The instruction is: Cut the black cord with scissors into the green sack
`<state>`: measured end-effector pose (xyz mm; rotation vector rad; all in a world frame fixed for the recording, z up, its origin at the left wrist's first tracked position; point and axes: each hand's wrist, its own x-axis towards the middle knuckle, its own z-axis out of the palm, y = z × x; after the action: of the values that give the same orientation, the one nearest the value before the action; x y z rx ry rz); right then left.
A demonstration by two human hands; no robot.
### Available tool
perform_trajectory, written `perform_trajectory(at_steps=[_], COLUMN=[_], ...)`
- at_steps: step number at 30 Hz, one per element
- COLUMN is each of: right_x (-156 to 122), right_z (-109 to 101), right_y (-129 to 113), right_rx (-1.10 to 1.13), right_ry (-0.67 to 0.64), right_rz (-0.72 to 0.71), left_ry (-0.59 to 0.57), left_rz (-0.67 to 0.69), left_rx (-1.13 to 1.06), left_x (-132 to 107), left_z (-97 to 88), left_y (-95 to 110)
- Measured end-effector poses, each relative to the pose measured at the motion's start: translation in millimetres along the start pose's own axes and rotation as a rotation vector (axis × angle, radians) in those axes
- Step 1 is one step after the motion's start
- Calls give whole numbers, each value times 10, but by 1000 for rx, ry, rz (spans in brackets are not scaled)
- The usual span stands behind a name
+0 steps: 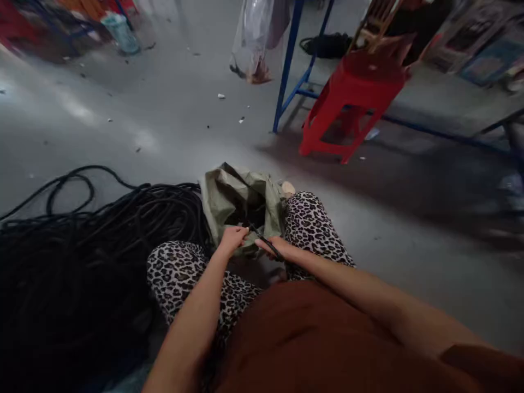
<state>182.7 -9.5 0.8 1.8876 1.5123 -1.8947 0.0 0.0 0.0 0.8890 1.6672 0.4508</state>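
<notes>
Between my knees stands an open olive-green woven sack (213,204), with dark pieces inside that I cannot make out. My left hand (234,239) is closed at the sack's near rim, its fingertips pinching something small and dark. Just to its right, my right hand (276,248) is closed around a slim black tool, which looks like scissors (268,244). The tool points up and left toward my left fingertips, over the sack's mouth. A big heap of black cord (164,215) lies on the floor to the left, against the sack.
A red plastic stool (356,103) stands ahead to the right, beside a blue metal frame (286,71). A clear plastic bag (256,38) hangs by the frame. A light-blue bin (120,33) stands far left. Small scraps dot the grey floor (176,109).
</notes>
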Motion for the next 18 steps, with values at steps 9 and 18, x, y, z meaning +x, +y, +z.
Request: perform_trajectory(at_steps=[9, 18], right_x=[24, 141], right_z=[-10, 31], right_y=[39, 185], right_rx=[-85, -196], right_ry=[-60, -51], right_rz=[-52, -80], left_ry=[5, 7], left_rz=[-34, 6], left_rx=[-23, -2], left_x=[39, 125], left_z=[31, 17], left_y=[-92, -168])
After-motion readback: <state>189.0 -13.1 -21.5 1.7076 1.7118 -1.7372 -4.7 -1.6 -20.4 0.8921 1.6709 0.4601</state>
